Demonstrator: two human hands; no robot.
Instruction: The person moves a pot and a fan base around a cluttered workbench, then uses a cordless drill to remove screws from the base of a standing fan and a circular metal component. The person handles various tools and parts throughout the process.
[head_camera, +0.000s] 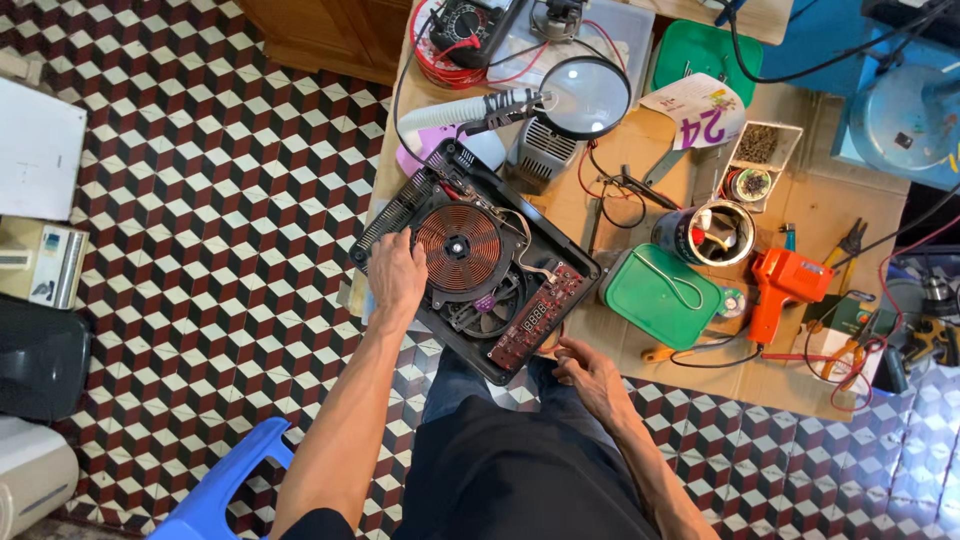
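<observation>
A person is working on an opened induction cooker (478, 270) lying at the counter's (600, 200) near-left corner, its copper coil (457, 246) exposed. The left hand (396, 275) is resting on the cooker's left edge, fingers curled loosely over it, steadying rather than gripping. The right hand (590, 370) is touching the near corner beside the red circuit board (535, 318), fingers relaxed and open. Just right, a green lid (662, 295), an orange soldering gun (785, 285) and pliers (850, 240) are crowding the counter; a magnifying lens (585, 97) is hanging behind.
</observation>
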